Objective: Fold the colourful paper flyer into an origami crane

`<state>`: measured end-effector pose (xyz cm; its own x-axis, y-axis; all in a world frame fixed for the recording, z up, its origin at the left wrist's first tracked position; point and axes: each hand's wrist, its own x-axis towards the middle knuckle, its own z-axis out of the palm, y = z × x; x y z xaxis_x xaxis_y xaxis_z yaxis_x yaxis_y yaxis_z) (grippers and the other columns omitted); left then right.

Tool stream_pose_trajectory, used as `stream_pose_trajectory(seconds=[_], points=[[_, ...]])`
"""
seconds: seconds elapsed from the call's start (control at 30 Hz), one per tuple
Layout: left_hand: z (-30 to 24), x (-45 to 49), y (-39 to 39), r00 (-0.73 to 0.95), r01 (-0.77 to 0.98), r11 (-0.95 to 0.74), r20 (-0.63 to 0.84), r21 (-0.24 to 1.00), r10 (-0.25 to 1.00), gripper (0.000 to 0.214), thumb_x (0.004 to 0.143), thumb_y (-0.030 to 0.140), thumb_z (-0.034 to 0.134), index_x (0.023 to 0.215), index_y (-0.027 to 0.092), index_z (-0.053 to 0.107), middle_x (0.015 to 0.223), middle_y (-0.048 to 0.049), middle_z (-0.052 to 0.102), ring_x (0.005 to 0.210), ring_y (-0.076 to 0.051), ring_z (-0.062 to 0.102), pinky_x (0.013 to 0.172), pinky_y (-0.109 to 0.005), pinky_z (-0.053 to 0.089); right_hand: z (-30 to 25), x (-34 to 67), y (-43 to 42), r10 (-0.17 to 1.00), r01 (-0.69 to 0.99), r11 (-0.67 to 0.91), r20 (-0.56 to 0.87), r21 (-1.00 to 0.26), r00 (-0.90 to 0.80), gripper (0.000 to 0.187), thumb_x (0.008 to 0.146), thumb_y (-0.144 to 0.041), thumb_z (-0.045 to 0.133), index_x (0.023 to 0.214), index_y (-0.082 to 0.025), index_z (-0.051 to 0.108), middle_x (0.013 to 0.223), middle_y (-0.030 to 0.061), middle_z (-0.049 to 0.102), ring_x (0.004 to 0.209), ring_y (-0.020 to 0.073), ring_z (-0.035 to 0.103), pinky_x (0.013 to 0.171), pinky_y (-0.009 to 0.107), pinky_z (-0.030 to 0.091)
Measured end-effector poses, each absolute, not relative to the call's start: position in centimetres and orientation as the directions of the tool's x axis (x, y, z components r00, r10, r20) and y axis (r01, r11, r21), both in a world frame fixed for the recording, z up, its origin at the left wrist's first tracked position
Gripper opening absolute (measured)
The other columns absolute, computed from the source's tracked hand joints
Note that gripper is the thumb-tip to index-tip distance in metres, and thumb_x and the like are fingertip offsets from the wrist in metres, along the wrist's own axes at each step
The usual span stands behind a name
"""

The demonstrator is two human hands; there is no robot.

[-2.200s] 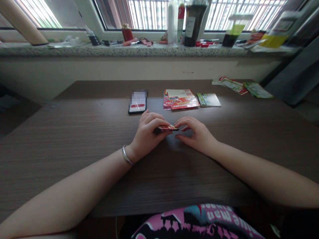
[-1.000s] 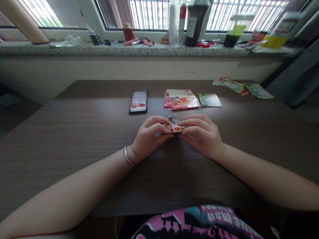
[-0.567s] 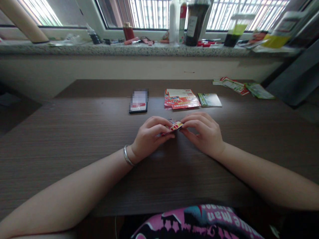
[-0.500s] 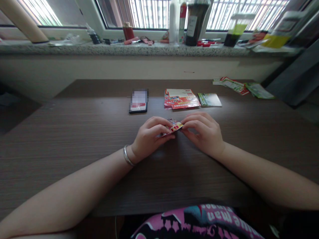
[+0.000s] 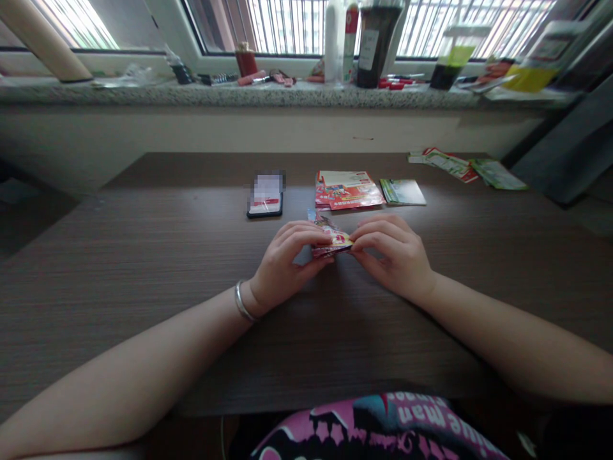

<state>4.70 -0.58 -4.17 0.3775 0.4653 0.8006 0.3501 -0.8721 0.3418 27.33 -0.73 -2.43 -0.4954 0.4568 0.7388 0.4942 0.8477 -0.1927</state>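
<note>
Between my hands, just above the table, is a small colourful printed packet (image 5: 339,239), mostly red, yellow and white. My left hand (image 5: 292,257) is closed on its left side, fingers on top and thumb underneath. The fingertips of my right hand (image 5: 395,255) pinch its right corner. Part of the packet is hidden by the left fingers. Behind it lies a stack of red and cream printed packets (image 5: 352,191), with a small green and white stack (image 5: 403,192) to the right of that. A phone (image 5: 265,195), partly blurred out, lies beyond my left hand.
The brown table (image 5: 158,255) reaches to the wall below the window. Several torn-looking green and red wrappers (image 5: 450,165) lie at its far right corner. Bottles, including a dark one (image 5: 376,45), and small items stand on the stone sill (image 5: 287,96).
The packet has tilted between my hands, so that more of its printed surface and far end shows. My left fingers have straightened a little over it. Both hands stay in nearly the same place.
</note>
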Motion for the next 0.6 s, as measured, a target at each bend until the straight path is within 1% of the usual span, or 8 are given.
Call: stream_pose_trajectory(seconds=[0.07,0.2,0.6], points=[[-4.07,4.73,-0.6,0.355,0.319,-0.862,0.794,0.393,0.493,0.028,0.08,0.018,0.074,0.105,0.02,0.061,0.102,-0.0045,0.069,0.099,-0.017,0.064,0.091,-0.035,0.053,-2.47,27.29,-0.7,0.438,0.486,0.855,0.755,-0.182,-0.488,0.009,0.084,-0.016,0.065,0.085,-0.025,0.061,0.091,0.0007,0.072,0.091,0.0182,0.064,0.084,0.036,0.051],[-3.9,4.81,-0.72,0.346,0.27,-0.865,0.796,0.422,0.496,0.019,0.08,0.014,0.072,0.096,0.02,0.063,0.096,-0.0034,0.071,0.095,-0.016,0.065,0.09,-0.036,0.054,-2.52,27.25,-0.67,0.431,0.483,0.856,0.768,-0.183,-0.473,0.009,0.083,-0.017,0.066,0.084,-0.024,0.061,0.089,0.0008,0.072,0.087,0.0173,0.064,0.082,0.035,0.051],[-4.2,4.44,-0.32,0.363,0.328,-0.876,0.809,0.354,0.462,0.016,0.079,0.017,0.074,0.09,0.02,0.063,0.09,-0.0015,0.069,0.086,-0.014,0.064,0.081,-0.033,0.052,-2.5,27.25,-0.84,0.453,0.494,0.845,0.762,-0.203,-0.463,0.01,0.083,-0.015,0.065,0.086,-0.024,0.06,0.089,0.0013,0.071,0.088,0.018,0.063,0.082,0.035,0.051]])
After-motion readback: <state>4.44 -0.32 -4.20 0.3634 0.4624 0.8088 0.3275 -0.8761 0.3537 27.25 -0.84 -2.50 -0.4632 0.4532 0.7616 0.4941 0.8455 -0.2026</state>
